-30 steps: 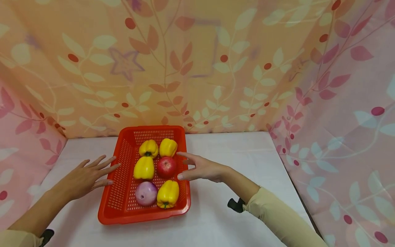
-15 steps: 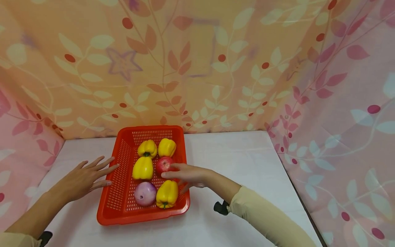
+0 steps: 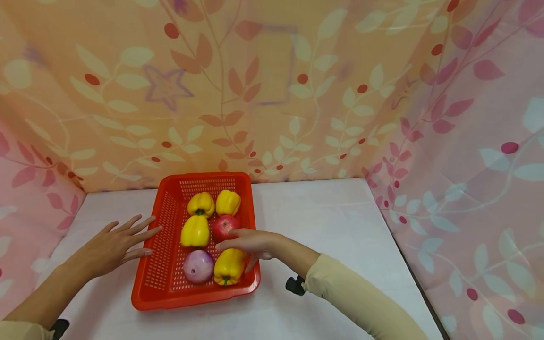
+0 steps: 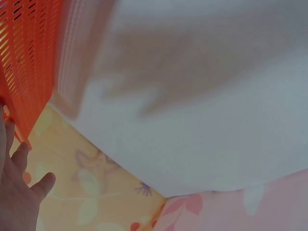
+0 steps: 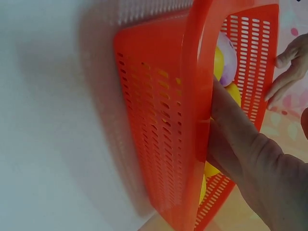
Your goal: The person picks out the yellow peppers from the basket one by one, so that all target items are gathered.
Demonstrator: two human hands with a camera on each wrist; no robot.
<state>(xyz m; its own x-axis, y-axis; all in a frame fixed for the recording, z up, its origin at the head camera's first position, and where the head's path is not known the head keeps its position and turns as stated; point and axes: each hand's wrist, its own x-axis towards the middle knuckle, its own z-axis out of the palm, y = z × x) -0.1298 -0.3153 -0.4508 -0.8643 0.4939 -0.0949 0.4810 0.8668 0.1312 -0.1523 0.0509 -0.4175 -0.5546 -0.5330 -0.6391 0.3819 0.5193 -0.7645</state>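
Observation:
A red plastic basket (image 3: 142,283) holds several yellow bell peppers, a pomegranate (image 3: 224,227) and a round purple, onion-like item (image 3: 198,267). My right hand (image 3: 255,243) reaches over the right rim to the front right bell pepper (image 3: 228,270). Its fingers and thumb lie on either side of this pepper's far end; contact is hard to make out. Fingers spread, my left hand (image 3: 112,245) has its fingertips at the basket's left rim. In the right wrist view the rim hides part of the right fingers (image 5: 231,108).
Beneath the basket is a white-covered table (image 3: 314,226). Patterned cloth (image 3: 263,94) stands behind and on both sides. Other yellow peppers lie at the back (image 3: 228,203) and middle left (image 3: 195,231) of the basket.
My right hand has moved from beside the right rim, turned, and come over the front right pepper. The left hand stays at the left rim. The basket's contents look unmoved.

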